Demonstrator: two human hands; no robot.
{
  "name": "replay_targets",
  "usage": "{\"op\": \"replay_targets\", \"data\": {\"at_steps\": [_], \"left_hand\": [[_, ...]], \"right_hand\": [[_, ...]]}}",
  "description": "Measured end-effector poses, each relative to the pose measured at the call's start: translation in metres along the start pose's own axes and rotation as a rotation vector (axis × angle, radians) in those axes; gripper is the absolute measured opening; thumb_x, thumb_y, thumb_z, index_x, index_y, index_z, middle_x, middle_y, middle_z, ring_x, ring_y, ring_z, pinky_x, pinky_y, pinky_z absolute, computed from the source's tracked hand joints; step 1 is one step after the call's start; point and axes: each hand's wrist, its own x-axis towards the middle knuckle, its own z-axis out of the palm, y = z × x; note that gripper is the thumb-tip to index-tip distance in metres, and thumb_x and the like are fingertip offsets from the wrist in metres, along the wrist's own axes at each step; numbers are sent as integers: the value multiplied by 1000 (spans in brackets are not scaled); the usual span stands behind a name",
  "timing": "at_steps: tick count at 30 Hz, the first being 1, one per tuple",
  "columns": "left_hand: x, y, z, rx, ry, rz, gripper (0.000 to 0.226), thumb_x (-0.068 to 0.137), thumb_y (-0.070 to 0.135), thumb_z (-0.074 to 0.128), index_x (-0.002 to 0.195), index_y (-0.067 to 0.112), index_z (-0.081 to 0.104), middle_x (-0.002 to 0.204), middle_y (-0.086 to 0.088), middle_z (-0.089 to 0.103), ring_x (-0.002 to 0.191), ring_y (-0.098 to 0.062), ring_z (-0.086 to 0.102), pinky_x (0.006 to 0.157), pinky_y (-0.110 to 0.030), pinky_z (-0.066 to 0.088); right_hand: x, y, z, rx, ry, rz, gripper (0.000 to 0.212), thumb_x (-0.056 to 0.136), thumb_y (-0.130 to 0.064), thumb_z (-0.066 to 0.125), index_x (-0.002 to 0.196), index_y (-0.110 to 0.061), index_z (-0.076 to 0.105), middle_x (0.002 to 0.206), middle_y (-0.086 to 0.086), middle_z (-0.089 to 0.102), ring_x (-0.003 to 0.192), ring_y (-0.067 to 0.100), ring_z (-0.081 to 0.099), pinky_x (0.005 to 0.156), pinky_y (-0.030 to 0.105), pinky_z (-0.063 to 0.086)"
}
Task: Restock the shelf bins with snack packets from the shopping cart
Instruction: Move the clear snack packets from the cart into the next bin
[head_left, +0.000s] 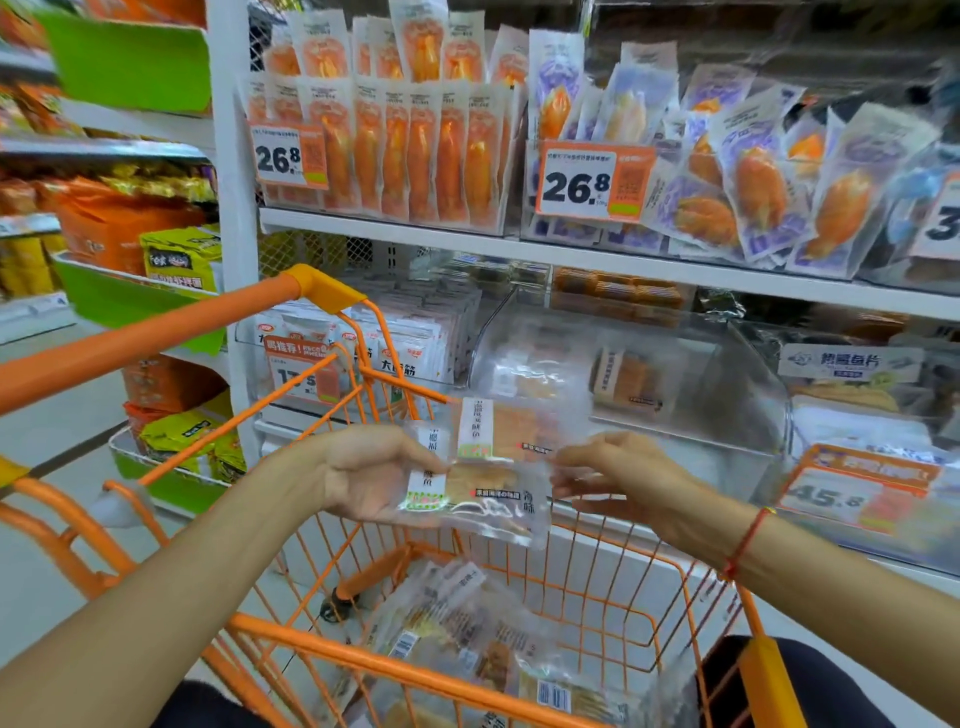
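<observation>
Over the orange cart (363, 652), the left hand (371, 475) holds two clear snack packets (483, 470) from beneath, thumb on top. The right hand (621, 480) pinches their right edge. More packets (467, 634) lie in the cart, and the clear bin (623, 374) stands just behind.

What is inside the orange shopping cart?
A loose pile of clear snack packets lies in the bottom of the orange cart, some showing barcodes. How many lie underneath cannot be seen, since the top ones cover them.
</observation>
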Motion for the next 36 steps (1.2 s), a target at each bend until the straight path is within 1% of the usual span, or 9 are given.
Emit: {"op": "replay_targets", "data": {"at_steps": [4,15,21,24,27,29,32,34,36], "left_hand": [[0,-1,3,-73,-77,37,46,82,9,56,128,5,51,138,-16,52,117,-33,59,88,-47,55],[5,-1,-4,-83,81,111,43,93,21,21,114,21,58,98,-6,73,87,-24,68,67,-35,58],[2,0,3,-182,27,162,57,90,70,27,94,33,70,72,7,73,78,-20,68,70,-35,57],[1,0,6,-40,30,175,46,89,50,55,121,19,64,104,-2,71,78,-19,71,61,-29,58],[-1,0,7,-23,55,185,50,89,34,61,134,17,49,93,-2,71,74,-19,70,60,-30,58],[-5,2,7,-31,16,204,58,84,33,64,137,19,47,95,-3,73,77,-20,72,58,-29,58],[-12,6,9,-16,-40,252,44,75,33,67,116,18,65,103,-5,74,88,-24,72,70,-32,59],[-13,10,13,30,-16,290,41,75,36,68,113,19,68,104,0,74,99,-23,69,94,-41,52],[-14,19,26,157,43,353,35,81,42,67,110,22,68,97,15,74,102,-10,66,101,-36,48]], "right_hand": [[-1,2,0,-21,-55,23,23,78,-25,77,88,-9,65,72,6,69,60,12,65,58,20,55],[-9,-10,20,-215,-286,-171,30,89,5,57,115,-7,47,71,11,68,52,15,64,53,20,54],[-5,-4,33,-89,-261,-100,40,87,3,60,123,-2,43,70,13,71,57,18,68,56,22,57],[-5,-5,36,-186,-248,-157,26,88,2,59,109,-9,49,63,5,67,49,13,62,51,22,53],[-4,-8,35,-308,-138,-232,25,88,-18,65,108,-23,51,75,-10,62,47,-5,54,46,10,38],[-2,-9,28,-396,-90,-226,36,87,-39,64,114,-27,43,91,-15,56,66,-5,53,54,11,36],[0,-12,17,-458,-210,-83,41,87,-54,55,118,-28,47,112,-5,56,87,10,53,67,20,42],[0,-17,11,-364,-285,-56,33,92,-47,53,116,-24,59,121,-2,58,100,16,56,78,23,47],[4,-20,3,-179,-272,-47,29,94,-35,55,115,-18,65,119,1,64,103,17,58,83,25,46]]}}
